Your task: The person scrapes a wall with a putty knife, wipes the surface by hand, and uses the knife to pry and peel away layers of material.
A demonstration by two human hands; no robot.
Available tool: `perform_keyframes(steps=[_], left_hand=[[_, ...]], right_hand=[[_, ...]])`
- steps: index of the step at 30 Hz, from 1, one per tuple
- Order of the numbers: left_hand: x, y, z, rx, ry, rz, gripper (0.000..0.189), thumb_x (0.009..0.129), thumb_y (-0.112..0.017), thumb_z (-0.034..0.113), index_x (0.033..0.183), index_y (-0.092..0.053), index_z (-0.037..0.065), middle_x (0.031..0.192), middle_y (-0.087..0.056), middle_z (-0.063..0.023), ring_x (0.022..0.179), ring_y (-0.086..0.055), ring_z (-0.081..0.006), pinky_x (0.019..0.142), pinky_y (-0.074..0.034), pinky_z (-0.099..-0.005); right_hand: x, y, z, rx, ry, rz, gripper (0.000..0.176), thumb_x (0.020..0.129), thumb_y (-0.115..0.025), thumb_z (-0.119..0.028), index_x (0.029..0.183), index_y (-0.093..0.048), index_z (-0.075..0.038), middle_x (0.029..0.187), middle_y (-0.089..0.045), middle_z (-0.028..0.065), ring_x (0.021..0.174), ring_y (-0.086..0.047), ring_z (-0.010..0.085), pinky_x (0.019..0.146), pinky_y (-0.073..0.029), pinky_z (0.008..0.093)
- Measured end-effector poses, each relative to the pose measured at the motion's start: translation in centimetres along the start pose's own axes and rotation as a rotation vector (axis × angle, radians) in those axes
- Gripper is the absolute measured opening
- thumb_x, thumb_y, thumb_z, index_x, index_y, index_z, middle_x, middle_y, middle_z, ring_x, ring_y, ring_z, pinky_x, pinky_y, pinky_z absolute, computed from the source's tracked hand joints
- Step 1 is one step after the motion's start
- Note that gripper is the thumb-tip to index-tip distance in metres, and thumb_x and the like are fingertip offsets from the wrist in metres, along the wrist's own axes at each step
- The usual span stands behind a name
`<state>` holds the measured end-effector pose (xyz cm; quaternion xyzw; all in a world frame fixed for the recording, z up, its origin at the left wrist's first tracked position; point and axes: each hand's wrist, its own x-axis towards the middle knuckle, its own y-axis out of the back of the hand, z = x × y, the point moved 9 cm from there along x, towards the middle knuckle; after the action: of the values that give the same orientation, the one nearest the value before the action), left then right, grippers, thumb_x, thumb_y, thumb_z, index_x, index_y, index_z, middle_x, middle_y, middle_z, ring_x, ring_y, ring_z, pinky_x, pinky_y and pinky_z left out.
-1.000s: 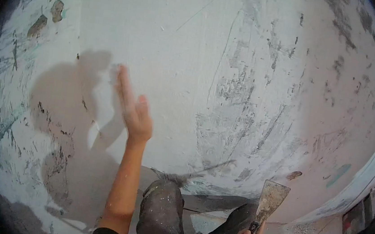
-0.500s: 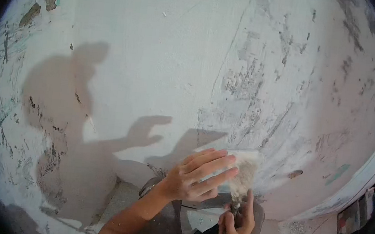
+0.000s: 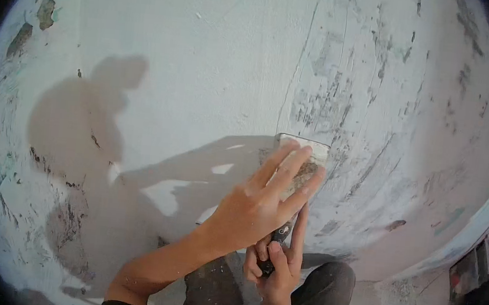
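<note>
A wide putty knife (image 3: 319, 152) smeared with pale filler stands with its blade edge up against the patchy white wall (image 3: 204, 78). Its dark handle is gripped from below by my right hand (image 3: 280, 268), with the index finger stretched up along the side. My left hand (image 3: 269, 196) lies flat over the blade, fingers spread and pressing on its face. These fingers hide part of the blade. Above the tool, the wall has grey scuffs and scrape marks.
My knees (image 3: 325, 295) are bent below the hands, close to the wall. Chipped holes (image 3: 46, 13) mark the wall at upper left. On the floor at lower right are crumbs of debris (image 3: 402, 288) and a tray of items (image 3: 472, 265). My shadow falls across the left side.
The putty knife has moved up and left onto the wall, carried by my right hand. My left hand has come along, its fingers now spread over the blade.
</note>
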<state>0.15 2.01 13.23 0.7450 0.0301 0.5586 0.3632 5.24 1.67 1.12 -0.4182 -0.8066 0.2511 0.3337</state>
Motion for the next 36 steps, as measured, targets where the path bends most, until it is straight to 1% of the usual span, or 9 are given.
perform_keyframes(steps=[7,10,12,15,22,24,28,29,36], left_hand=[[-0.2,0.2,0.4,0.152,0.06,-0.001,0.054,0.084,-0.063,0.007,0.138,-0.059,0.014,0.14,-0.046,-0.0216,0.129,-0.052,-0.0418,0.104,-0.05,-0.0502],[-0.1,-0.2,0.4,0.109,0.076,-0.015,0.056,0.084,-0.063,0.007,0.14,-0.057,0.014,0.143,-0.043,-0.0235,0.129,-0.051,-0.0435,0.1,-0.052,-0.0482],[0.0,-0.1,0.5,0.135,0.076,-0.03,0.057,0.084,-0.063,0.006,0.14,-0.056,0.015,0.145,-0.042,-0.0249,0.13,-0.051,-0.0437,0.096,-0.055,-0.0453],[0.1,0.0,0.4,0.161,0.055,-0.024,0.057,0.084,-0.063,0.005,0.14,-0.057,0.015,0.144,-0.043,-0.0255,0.128,-0.052,-0.0436,0.094,-0.057,-0.0432],[-0.1,0.3,0.2,0.126,0.072,-0.019,0.057,0.083,-0.062,0.003,0.139,-0.057,0.014,0.144,-0.043,-0.0262,0.129,-0.051,-0.0443,0.097,-0.055,-0.0431],[0.0,0.4,0.2,0.125,0.09,-0.036,0.056,0.083,-0.062,0.004,0.138,-0.058,0.014,0.144,-0.043,-0.0259,0.13,-0.05,-0.0446,0.099,-0.054,-0.045],[-0.2,0.0,-0.3,0.081,0.063,0.019,0.052,0.085,-0.062,0.005,0.137,-0.059,0.013,0.145,-0.042,-0.025,0.131,-0.049,-0.0453,0.1,-0.053,-0.0468],[-0.2,0.1,-0.4,0.081,0.065,-0.002,0.051,0.085,-0.063,0.005,0.136,-0.06,0.014,0.145,-0.043,-0.0251,0.132,-0.048,-0.0446,0.099,-0.054,-0.0458],[-0.2,-0.2,-0.5,0.128,0.048,0.025,0.051,0.085,-0.063,0.004,0.134,-0.061,0.013,0.145,-0.043,-0.0262,0.132,-0.049,-0.0425,0.097,-0.055,-0.0432]], right_hand=[[0.5,0.2,0.8,0.251,-0.03,-0.117,0.083,0.102,-0.053,-0.017,0.16,0.006,-0.026,0.069,-0.041,0.0049,0.046,-0.037,0.0118,0.04,-0.029,0.0258],[0.4,0.8,0.3,0.099,0.01,0.001,0.079,0.103,-0.05,-0.015,0.16,0.003,-0.02,0.066,-0.04,0.0014,0.046,-0.036,0.0092,0.041,-0.03,0.0254],[0.4,1.0,-0.3,-0.154,0.049,0.053,0.075,0.103,-0.049,-0.013,0.16,0.001,-0.013,0.065,-0.041,-0.001,0.047,-0.036,0.007,0.042,-0.03,0.0246],[0.4,1.1,-0.4,-0.196,0.05,0.065,0.073,0.104,-0.047,-0.012,0.159,-0.001,-0.007,0.067,-0.044,-0.0003,0.048,-0.036,0.0057,0.044,-0.031,0.024],[0.6,0.2,-0.6,-0.205,0.027,0.001,0.072,0.104,-0.045,-0.01,0.159,0.001,-0.007,0.069,-0.047,0.0007,0.049,-0.039,0.0062,0.045,-0.032,0.0246],[0.4,0.8,-0.2,-0.215,0.045,0.059,0.072,0.105,-0.046,-0.013,0.159,0.0,-0.006,0.069,-0.047,0.0007,0.049,-0.039,0.0064,0.044,-0.032,0.025],[0.7,1.0,0.0,-0.159,0.065,0.024,0.072,0.105,-0.048,-0.014,0.159,-0.003,-0.005,0.07,-0.048,0.0006,0.05,-0.04,0.0068,0.045,-0.034,0.0251],[0.8,1.5,0.3,-0.24,0.081,0.06,0.072,0.104,-0.048,-0.013,0.159,-0.002,-0.005,0.069,-0.046,0.0005,0.05,-0.039,0.0068,0.044,-0.033,0.025],[1.3,1.2,0.3,-0.178,0.085,0.032,0.073,0.104,-0.048,-0.012,0.16,-0.002,-0.008,0.066,-0.045,-0.0008,0.049,-0.039,0.0069,0.043,-0.033,0.0254]])
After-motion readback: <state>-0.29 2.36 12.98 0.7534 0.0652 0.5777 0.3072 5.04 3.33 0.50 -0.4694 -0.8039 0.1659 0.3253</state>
